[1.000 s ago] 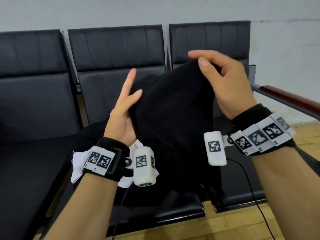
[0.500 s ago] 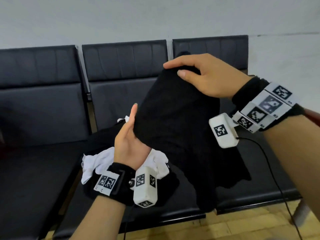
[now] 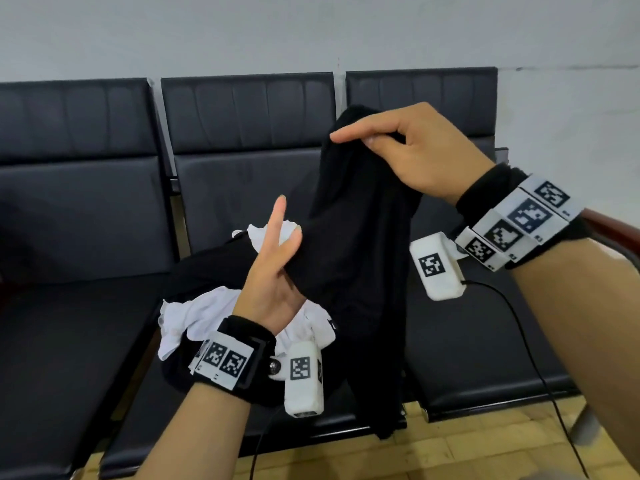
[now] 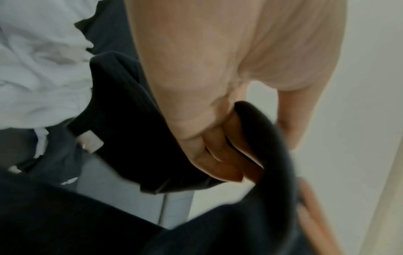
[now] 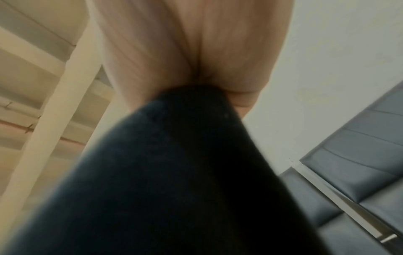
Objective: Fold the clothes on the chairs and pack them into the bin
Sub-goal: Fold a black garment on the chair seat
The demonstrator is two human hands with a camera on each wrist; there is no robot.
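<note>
My right hand (image 3: 420,152) pinches the top edge of the black garment (image 3: 356,258), raised before the chairs (image 3: 249,112). My left hand (image 3: 273,271) grips a lower fold with its lower fingers, two fingers extended. The cloth hangs limp and bunched: judged light, soft, shapeless. Best taken at hems or corners. More clothes, white shirt (image 3: 194,317) included, lie heaped on the seat. Bin not visible.

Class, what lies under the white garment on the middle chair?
Under the white garment another black garment spreads over the chair seat. The held black garment and left hand cover the rest.
</note>
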